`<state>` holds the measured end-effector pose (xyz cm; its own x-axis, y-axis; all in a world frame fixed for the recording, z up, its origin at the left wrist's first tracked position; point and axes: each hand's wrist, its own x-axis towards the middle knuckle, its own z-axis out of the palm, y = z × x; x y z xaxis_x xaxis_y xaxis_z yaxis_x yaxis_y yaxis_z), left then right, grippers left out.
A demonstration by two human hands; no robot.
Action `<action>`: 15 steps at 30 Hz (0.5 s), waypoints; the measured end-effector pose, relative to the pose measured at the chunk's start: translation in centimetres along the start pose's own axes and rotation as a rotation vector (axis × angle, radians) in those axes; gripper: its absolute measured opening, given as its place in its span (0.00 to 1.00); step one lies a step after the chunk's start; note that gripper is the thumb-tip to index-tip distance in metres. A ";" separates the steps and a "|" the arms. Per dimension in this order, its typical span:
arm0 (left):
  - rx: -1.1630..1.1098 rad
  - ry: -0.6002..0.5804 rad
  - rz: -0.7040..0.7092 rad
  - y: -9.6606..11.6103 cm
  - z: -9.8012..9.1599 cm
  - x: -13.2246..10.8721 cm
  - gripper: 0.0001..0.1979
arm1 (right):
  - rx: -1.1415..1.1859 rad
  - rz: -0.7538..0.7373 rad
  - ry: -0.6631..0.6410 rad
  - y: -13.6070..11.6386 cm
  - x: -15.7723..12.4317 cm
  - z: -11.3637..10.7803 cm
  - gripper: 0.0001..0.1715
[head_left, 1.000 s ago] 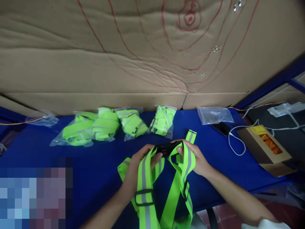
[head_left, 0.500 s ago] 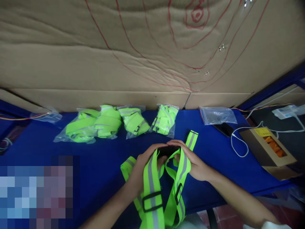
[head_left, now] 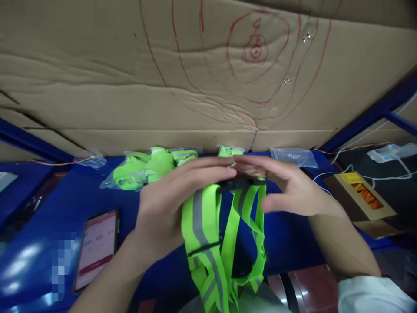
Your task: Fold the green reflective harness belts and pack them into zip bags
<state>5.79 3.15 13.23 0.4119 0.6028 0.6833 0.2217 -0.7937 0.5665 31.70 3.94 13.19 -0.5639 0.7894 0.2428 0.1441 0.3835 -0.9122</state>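
Observation:
A neon-green reflective vest (head_left: 201, 217) of elastic straps with grey stripes hangs in loops, a black buckle piece at its top. My left hand (head_left: 163, 204) grips it at that upper end, fingers stretched across the black part; the thumb is hidden. My right hand (head_left: 289, 187) is just right of the buckle, its thumb spread away from its blurred fingers. Those fingertips meet the left fingertips above the vest; whether they also touch the strap is hard to tell. The lower straps dangle past the table's front edge.
Bagged green straps (head_left: 159, 164) line the back of the blue table (head_left: 130, 217). An empty plastic bag (head_left: 293, 157) and an open cardboard box (head_left: 368, 195) with orange contents are on the right, beside white cables. A phone (head_left: 97, 248) lies at left. Cardboard (head_left: 114, 104) stands behind.
Both hands have risen with the vest, lifting its straps off the table. My right hand has loosened and spread its thumb. The view has shifted, showing the phone at left.

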 end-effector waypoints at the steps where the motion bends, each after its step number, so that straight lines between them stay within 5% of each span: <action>1: 0.021 0.032 -0.007 0.2 -0.2 0.6 0.19 | -0.104 -0.019 0.037 -1.2 0.9 0.2 0.33; 5: -0.187 0.082 -0.144 0.2 -1.2 1.5 0.22 | -0.362 -0.088 0.143 -4.2 3.8 0.6 0.15; 10: -0.820 0.108 -0.273 -1.3 -2.5 0.0 0.25 | -0.322 -0.095 0.216 -5.4 5.8 0.4 0.22; 13: -0.816 0.172 -0.343 -2.1 -1.4 -0.7 0.38 | -0.220 -0.105 0.208 -5.5 6.7 0.5 0.24; 15: -0.719 0.182 -0.407 -2.6 -0.2 -0.8 0.35 | -0.142 -0.119 0.210 -5.4 7.3 0.8 0.19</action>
<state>4.73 4.77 11.28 0.2591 0.8832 0.3909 -0.3199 -0.3034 0.8975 26.18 7.25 19.62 -0.4046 0.8112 0.4221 0.2082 0.5311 -0.8213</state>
